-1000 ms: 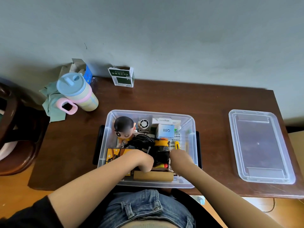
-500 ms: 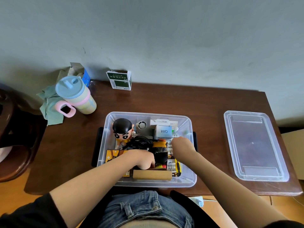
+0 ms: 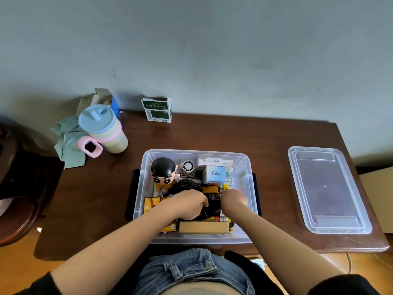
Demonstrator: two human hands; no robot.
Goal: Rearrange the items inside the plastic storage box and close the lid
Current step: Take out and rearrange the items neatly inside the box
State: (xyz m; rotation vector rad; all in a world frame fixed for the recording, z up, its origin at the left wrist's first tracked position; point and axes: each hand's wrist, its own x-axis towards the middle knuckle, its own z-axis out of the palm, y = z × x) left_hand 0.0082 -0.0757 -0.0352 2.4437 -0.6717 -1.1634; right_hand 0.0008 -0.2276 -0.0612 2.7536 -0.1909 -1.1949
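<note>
Box (image 3: 246, 165) sits open at the near-center of the table (image 3: 212, 135), clear plastic, black latches on its 2 short sides. Lid (image 3: 327, 188) lies flat on the table, well apart to the right of the box.

Both hands are down inside the box, near half. Left hand (image 3: 187, 204) has fingers curled over a black object (image 3: 213, 208) mid-box, next to a coil of black cable (image 3: 185, 186); it looks like a grasp on the black object, but the fingertips are hidden. Right hand (image 3: 234, 200) is just right of the left, knuckles up, fingers tucked down among the contents; cannot tell whether it holds anything.

Inside the box, by position:
- far-left corner: cartoon figurine (image 3: 163, 173), black hair, tilted
- far wall, middle: small round fan (image 3: 188, 167)
- far-right: white carton (image 3: 214, 161), with a white-blue box marked Q88 (image 3: 214, 174) in front of it
- near wall: tan cardboard box (image 3: 203, 227), lying flat
- near-left: yellow card with flowers (image 3: 153, 206), partly under the left forearm
- center: yellow item (image 3: 210, 189) between cable and Q88 box

Outside the box:
- far-left of it: pastel cup (image 3: 102, 128) with blue lid and pink handle, teal cloth (image 3: 68, 143) beside it
- behind it, against the wall: green-white carton (image 3: 157, 110)
- left of the table: dark wooden chair (image 3: 12, 188)
</note>
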